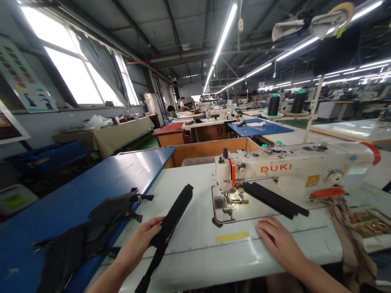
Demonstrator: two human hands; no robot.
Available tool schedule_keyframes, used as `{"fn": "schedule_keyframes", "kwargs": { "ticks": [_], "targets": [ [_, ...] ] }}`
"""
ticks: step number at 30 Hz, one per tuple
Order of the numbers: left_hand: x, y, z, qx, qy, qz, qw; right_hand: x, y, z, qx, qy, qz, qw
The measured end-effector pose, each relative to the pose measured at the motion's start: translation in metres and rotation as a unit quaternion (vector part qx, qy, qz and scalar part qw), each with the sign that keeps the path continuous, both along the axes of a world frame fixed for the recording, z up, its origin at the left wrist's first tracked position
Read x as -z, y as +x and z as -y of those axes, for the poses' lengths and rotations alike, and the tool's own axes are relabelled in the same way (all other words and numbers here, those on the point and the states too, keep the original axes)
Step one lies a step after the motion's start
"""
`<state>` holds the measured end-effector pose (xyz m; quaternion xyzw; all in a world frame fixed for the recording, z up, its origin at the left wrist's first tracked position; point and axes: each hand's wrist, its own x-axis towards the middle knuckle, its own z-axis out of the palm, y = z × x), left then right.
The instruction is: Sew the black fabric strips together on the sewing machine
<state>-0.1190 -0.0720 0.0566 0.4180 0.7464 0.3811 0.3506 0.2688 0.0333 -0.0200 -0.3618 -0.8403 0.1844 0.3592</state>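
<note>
My left hand (143, 240) is closed on a long black fabric strip (174, 213) that lies diagonally across the white sewing table (195, 252). My right hand (279, 242) rests flat on the table, fingers stretched out, in front of the needle plate (232, 207). A white DUKI sewing machine (293, 169) stands behind it, with a stack of black strips (275, 199) lying under its arm, to the right of the needle.
A pile of black fabric pieces (88, 236) lies on the blue table (76, 195) at left. A tray of small metal parts (371, 221) sits at right beside a hanging beige cloth (351, 244). Thread cones (273, 105) and more workstations stand behind; a person (182, 104) is far back.
</note>
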Motion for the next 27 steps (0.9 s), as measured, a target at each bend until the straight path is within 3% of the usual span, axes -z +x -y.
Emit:
{"fn": "schedule_keyframes", "kwargs": {
  "ticks": [3,6,8,10,12,14,19,21,27],
  "targets": [
    [-0.003,0.002,0.000,0.007,0.005,-0.031,0.999,-0.007,-0.021,0.013,-0.038,-0.057,-0.034,0.997],
    [-0.007,0.008,0.001,0.000,0.024,-0.102,0.994,-0.018,-0.059,0.030,-0.081,-0.181,-0.091,0.976],
    [-0.003,0.019,0.003,-0.008,0.036,-0.148,0.988,-0.027,-0.090,0.038,-0.091,-0.322,-0.161,0.928],
    [0.007,0.036,0.006,0.012,0.059,-0.207,0.976,-0.034,-0.123,0.041,-0.102,-0.482,-0.245,0.835],
    [0.021,0.056,0.010,0.087,0.134,-0.327,0.931,-0.038,-0.150,0.042,-0.107,-0.534,-0.270,0.794],
    [0.035,0.075,0.013,0.157,0.221,-0.418,0.867,-0.039,-0.169,0.041,-0.109,-0.550,-0.287,0.777],
    [0.046,0.102,0.016,0.181,0.260,-0.458,0.831,-0.025,-0.177,0.036,-0.085,-0.562,-0.309,0.762],
    [0.043,0.104,0.017,0.179,0.259,-0.453,0.834,-0.020,-0.173,0.034,-0.072,-0.563,-0.314,0.761],
    [0.044,0.093,0.007,0.156,0.204,-0.356,0.898,-0.012,-0.167,0.030,-0.041,-0.572,-0.320,0.754]
  ]
}}
